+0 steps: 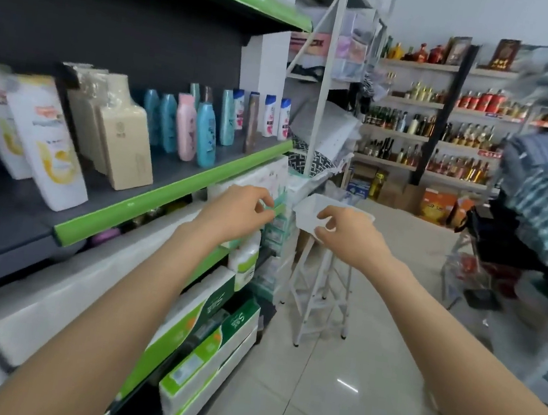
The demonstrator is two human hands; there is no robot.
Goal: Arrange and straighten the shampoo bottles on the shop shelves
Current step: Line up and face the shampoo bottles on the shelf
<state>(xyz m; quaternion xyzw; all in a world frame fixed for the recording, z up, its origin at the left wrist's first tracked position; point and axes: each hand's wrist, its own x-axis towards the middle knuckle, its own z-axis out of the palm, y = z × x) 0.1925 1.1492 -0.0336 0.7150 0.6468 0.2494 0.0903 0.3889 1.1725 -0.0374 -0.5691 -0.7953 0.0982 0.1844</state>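
Shampoo bottles (186,124) stand up-left of both hands (241,212) (neither touching).

Little can be read — motion blur smears nearly every label. The green-and-white tissue packs (215,334) low on the rack carry a large slanted "S" with small characters beside it, too blurred to make out. The white shampoo bottles (46,141) bear a red logo — illegible.

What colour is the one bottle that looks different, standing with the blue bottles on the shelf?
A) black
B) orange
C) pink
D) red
C: a single pink bottle stands among the blue bottles on the green-edged shelf.
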